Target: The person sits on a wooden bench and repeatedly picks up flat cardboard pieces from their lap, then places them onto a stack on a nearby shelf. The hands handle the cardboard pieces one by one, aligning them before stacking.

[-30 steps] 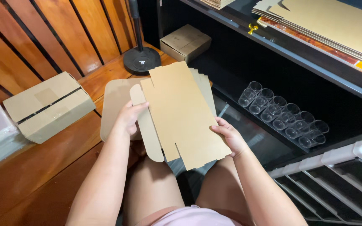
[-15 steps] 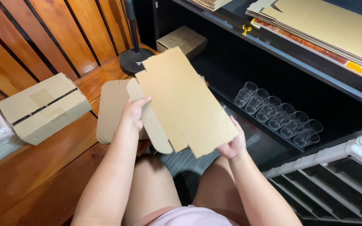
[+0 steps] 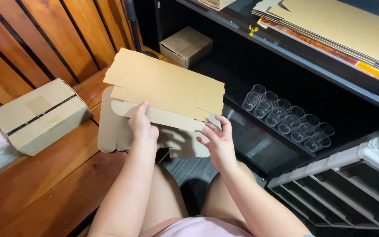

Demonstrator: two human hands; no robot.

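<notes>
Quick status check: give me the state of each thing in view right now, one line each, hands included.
Flat cardboard blank: unassembled, partly folded, top panel bent up.
Left hand: gripping the blank's lower flap.
Right hand: fingers spread, touching the blank's right edge.
Taped box: closed, on the wooden floor.
Small box: closed, by the shelf.
Clear plastic cups: empty, lined up in rows on the shelf.
Stacked cardboard sheets: flat, on the upper shelf.

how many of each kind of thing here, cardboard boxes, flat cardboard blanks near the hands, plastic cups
Closed brown cardboard boxes: 2, one on the wooden bench, one on the dark shelf
Flat brown cardboard box blanks at the hands: 2, one in both hands, one lying beneath
Clear plastic cups: about 12, in two rows, exact count unclear
Total: about 16
</notes>
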